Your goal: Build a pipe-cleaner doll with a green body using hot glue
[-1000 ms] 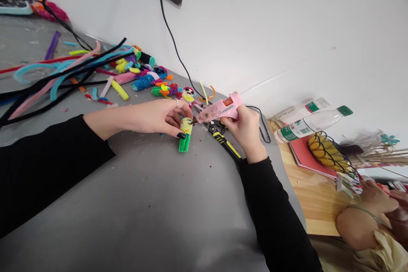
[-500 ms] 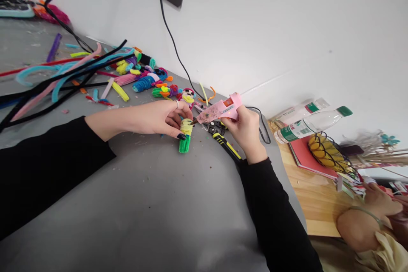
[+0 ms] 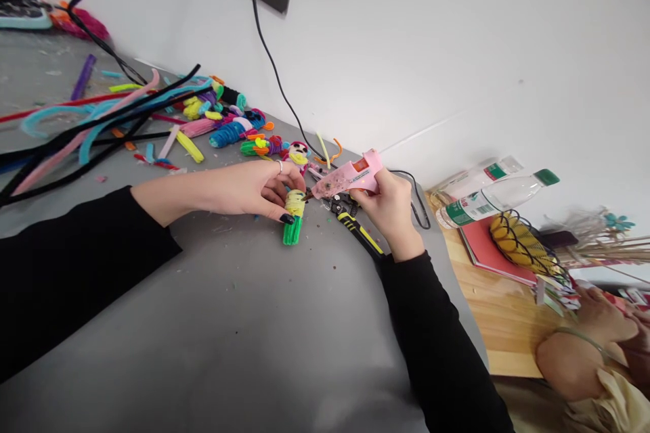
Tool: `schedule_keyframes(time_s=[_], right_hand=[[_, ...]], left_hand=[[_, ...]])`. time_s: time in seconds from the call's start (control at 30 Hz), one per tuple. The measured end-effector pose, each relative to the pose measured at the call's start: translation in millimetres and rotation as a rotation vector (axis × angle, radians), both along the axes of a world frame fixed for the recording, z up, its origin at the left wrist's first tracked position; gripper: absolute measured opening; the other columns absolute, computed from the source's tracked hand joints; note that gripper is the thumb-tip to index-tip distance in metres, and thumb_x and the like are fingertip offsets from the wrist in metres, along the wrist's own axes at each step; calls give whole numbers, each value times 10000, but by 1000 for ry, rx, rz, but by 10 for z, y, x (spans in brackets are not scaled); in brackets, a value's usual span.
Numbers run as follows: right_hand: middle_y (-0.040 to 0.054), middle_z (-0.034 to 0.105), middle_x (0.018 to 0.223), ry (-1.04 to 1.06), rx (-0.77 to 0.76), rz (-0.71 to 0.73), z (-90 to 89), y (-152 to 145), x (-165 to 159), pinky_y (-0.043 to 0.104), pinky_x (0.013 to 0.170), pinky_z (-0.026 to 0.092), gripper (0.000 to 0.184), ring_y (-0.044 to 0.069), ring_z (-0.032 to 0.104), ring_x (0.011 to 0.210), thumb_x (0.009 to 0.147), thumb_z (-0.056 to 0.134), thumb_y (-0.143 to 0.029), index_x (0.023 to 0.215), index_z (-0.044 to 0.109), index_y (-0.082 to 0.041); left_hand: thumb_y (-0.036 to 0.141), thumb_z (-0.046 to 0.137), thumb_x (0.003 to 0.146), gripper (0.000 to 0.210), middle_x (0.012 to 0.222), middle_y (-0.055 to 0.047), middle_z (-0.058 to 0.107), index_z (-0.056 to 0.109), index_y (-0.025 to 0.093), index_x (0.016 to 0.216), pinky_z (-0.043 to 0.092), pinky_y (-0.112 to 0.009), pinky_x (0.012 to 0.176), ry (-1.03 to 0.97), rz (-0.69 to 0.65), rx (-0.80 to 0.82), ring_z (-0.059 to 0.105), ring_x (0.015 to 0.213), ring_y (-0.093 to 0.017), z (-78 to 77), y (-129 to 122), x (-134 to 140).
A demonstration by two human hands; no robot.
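Note:
A small yellow-and-green pipe-cleaner figure (image 3: 291, 230) is gripped by my left hand (image 3: 264, 193), thumb at its near side and fingers curled behind it. My right hand (image 3: 390, 206) is wrapped round the handle of a pink glue gun (image 3: 345, 178). The gun's dark nozzle meets the right side of the figure's yellow part; whether glue is coming out is too small to see. Wire cutters (image 3: 358, 229) with black-and-yellow handles lie under the gun, close to my right wrist.
Several finished pipe-cleaner figures (image 3: 237, 128) and loose pipe cleaners (image 3: 101, 115) lie at the back left. A black cable (image 3: 274, 67) runs down the wall. To the right are plastic bottles (image 3: 470, 206), a wire basket (image 3: 523, 243) and another person's hand (image 3: 602, 314).
Hardly anything differs. The whole view has shifted slightly, and both hands keep the figure and the glue gun in the same hold.

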State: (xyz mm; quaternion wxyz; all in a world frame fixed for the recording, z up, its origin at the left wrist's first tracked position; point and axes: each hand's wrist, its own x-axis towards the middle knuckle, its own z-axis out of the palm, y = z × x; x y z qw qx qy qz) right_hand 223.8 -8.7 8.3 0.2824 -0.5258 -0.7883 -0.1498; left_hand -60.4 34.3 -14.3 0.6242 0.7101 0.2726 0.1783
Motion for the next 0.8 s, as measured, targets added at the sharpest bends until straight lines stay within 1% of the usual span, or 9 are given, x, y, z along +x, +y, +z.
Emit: schedule_keyframes(time_s=[0.13, 0.23, 0.3, 0.37, 0.43, 0.53, 0.63, 0.7, 0.8], right_hand=[[-61, 467, 593, 7, 19, 28, 19, -14, -12, 263, 558, 315, 86, 128, 412, 533, 833, 619, -261, 890, 657, -208], [-59, 463, 592, -4, 23, 57, 43, -21, 5, 266, 561, 316, 84, 127, 402, 535, 853, 617, -301, 840, 619, -217], [-65, 441, 577, 12, 40, 27, 52, -12, 31, 268, 562, 315, 103, 126, 386, 530, 826, 612, -313, 787, 570, -227], [-70, 419, 566, 89, 64, -70, 53, 11, 59, 272, 553, 307, 143, 126, 368, 519, 775, 603, -320, 726, 492, -244], [-70, 419, 561, 203, 59, -214, 47, 40, 83, 278, 541, 295, 206, 133, 367, 514, 749, 601, -351, 699, 421, -263], [-42, 515, 602, 327, -47, -399, 24, 77, 109, 286, 554, 327, 248, 168, 448, 555, 744, 646, -416, 757, 447, -268], [33, 646, 741, 395, -172, -490, -21, 96, 131, 307, 614, 411, 314, 221, 576, 671, 715, 709, -448, 843, 505, -246], [71, 681, 812, 423, -214, -525, -58, 103, 149, 318, 646, 442, 339, 246, 621, 735, 707, 720, -459, 853, 505, -241], [93, 698, 878, 390, -212, -582, -98, 114, 180, 332, 695, 458, 300, 267, 640, 799, 750, 687, -430, 878, 494, -239]], left_hand=[[387, 905, 692, 541, 1023, -76, 759, 593, 226, 1104, 608, -433, 849, 13, -3, -5, 748, 943, -274, 17, -7, -2], [375, 893, 708, 512, 1034, -73, 756, 574, 226, 1080, 604, -433, 872, 12, -20, -13, 749, 956, -270, 56, -25, -4], [359, 890, 711, 494, 1020, -64, 754, 570, 227, 1063, 602, -426, 877, 10, -28, -22, 750, 945, -260, 82, -37, -5], [352, 894, 705, 495, 1011, -59, 755, 572, 227, 1059, 601, -420, 878, 9, -27, -27, 750, 940, -255, 100, -46, -7], [360, 895, 699, 500, 1003, -59, 754, 574, 226, 1057, 602, -414, 870, 6, -21, -25, 747, 939, -254, 103, -49, -9], [364, 892, 700, 509, 1010, -57, 747, 573, 226, 1072, 603, -414, 874, 9, -13, -13, 743, 940, -250, 92, -46, -11], [370, 897, 699, 527, 1011, -55, 742, 572, 228, 1089, 603, -429, 893, 20, -10, -8, 744, 950, -258, 94, -47, -7], [365, 882, 718, 504, 1010, -52, 735, 567, 226, 1085, 601, -433, 906, 26, -20, -9, 743, 959, -259, 117, -58, -1], [333, 842, 756, 447, 1019, -40, 723, 553, 224, 1080, 595, -426, 920, 43, -46, -7, 735, 964, -244, 172, -87, 4]])
